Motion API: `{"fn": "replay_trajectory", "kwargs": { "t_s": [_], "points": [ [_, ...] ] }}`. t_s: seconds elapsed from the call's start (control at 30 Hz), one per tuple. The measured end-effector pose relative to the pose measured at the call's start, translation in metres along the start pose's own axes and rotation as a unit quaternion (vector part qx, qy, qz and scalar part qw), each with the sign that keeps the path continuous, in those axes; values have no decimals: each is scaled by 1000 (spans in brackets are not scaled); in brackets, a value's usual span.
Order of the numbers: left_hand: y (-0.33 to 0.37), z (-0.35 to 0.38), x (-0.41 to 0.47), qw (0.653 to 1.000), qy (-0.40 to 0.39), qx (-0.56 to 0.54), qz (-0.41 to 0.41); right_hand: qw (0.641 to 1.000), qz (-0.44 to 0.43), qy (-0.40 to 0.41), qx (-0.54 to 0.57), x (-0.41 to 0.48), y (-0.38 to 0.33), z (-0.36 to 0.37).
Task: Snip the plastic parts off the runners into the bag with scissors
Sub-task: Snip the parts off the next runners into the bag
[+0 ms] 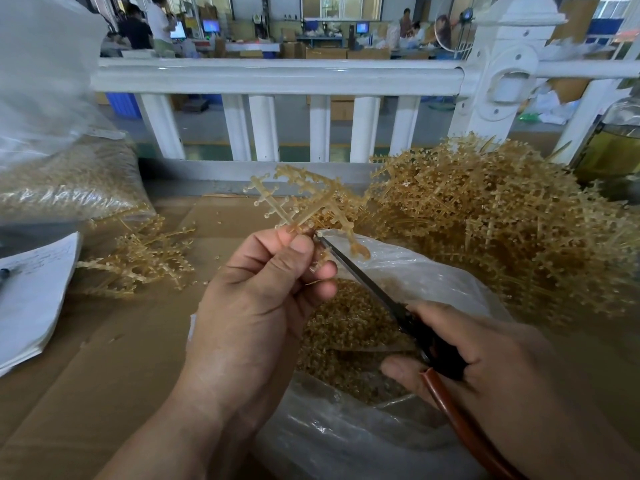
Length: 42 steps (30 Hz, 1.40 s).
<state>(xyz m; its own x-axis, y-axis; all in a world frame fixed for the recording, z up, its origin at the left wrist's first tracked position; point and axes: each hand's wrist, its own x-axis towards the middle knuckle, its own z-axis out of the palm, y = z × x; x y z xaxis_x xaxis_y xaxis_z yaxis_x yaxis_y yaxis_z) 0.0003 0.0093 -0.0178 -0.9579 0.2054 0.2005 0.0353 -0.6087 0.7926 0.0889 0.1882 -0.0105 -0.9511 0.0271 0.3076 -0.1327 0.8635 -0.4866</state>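
Left hand [263,306] is up over the bag, its grip pinching an amber see-through runner [304,199] between the thumb and curled fingers. It holds it right at the base, so the branches fan up and away toward the railing. Right hand [485,368] has its grip wrapped round the black handles of the scissors [367,282], with a reddish-brown loop sticking out under the thumb. The blades look pretty much together, and the tip sits right at the runner, just beside the left thumb.

Under both hands is the clear plastic bag [433,271], mouth open, on the cardboard-covered worktop [121,358]. There's a good heap of snipped parts [346,327] inside it.

Right of the bag is a big tangled pile of runners [502,220], and a smaller bunch [145,261] lies on the left side of the worktop. Far left is a stack of paper [34,289] with handwriting on the top sheet, way too blurry to read. Behind that sits a large clear sack [69,181] full of the same amber bits. At the right edge there's a glass bottle [620,140] with yellowish liquid in it.

A white railing [277,74] runs along the back of the worktop. Past it is a workshop floor with cardboard boxes and lit monitors [210,26], too small and fuzzy to read anything on the screens.
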Motion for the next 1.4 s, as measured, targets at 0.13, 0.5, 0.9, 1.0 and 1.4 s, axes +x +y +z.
{"fn": "replay_trajectory", "kwargs": {
  "t_s": [0.13, 0.5, 0.9, 1.0, 1.4],
  "points": [
    [0, -2, 0, 1000, -1, -3, 3, 1000, -4, 7, -14, -1, 0, 1],
    [-1, -4, 3, 1000, 7, -5, 4, 998, 24, -57, 17, 1, -4, -3],
    [2, -4, 4, 1000, 16, -1, 3, 999, 16, -45, 24, 1, -1, -2],
    [1, -5, 3, 1000, 12, 15, 8, 999, 15, -43, 16, 1, -3, -2],
    [0, -5, 2, 999, 12, 32, 17, 999, 1, -38, 28, -1, -3, 0]
  ]
}}
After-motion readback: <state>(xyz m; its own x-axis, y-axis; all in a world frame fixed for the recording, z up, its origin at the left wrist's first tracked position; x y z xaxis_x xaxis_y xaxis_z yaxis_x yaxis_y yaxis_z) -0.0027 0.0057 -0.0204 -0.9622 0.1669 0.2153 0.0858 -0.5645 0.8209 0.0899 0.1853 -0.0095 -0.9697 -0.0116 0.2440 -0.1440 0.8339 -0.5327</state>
